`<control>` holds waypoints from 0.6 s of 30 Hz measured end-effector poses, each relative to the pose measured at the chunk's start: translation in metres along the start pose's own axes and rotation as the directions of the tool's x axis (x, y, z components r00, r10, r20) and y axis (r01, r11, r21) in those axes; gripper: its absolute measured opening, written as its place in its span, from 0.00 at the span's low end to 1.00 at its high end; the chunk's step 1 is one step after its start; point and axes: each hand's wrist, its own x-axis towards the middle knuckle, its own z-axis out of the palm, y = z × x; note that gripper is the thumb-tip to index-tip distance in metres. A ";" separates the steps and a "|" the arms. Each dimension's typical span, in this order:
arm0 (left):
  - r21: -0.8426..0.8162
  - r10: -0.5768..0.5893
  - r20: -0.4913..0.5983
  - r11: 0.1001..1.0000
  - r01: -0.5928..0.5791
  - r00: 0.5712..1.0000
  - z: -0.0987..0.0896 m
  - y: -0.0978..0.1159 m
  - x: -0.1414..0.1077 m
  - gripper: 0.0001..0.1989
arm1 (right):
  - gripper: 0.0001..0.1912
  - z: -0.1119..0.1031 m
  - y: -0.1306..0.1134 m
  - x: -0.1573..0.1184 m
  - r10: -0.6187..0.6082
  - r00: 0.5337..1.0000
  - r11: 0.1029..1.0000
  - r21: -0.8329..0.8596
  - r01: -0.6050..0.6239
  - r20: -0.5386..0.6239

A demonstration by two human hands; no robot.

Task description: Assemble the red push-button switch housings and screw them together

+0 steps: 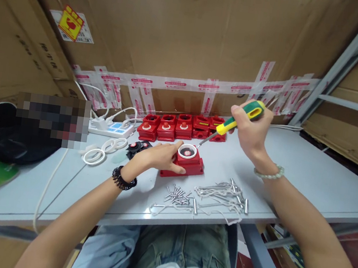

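Red housing (190, 168), twelve o'clock of screws (178, 195), likely light, stiff, slick, best gripped by its sides; left hand (164, 155) fingers straddling it, right hand (254, 130) fingers wrapping screwdriver (228, 125) at two o'clock.

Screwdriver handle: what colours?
The screwdriver handle is green and yellow, visible in the head view.

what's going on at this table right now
A person sits working with both hands. The right hand holds a screwdriver with a green and yellow handle, its tip at the edge of the white ring on top of a red box-shaped unit. The left hand is on that unit's left side. Nearer the person lie loose silver screws and, to the right, silver metal rods with white cords. More red units line up behind.
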 end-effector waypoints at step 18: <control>0.005 0.009 -0.016 1.000 -0.009 1.000 0.003 -0.002 0.002 0.39 | 0.17 0.013 0.023 -0.004 -0.001 0.998 0.988 -0.151 0.011 0.068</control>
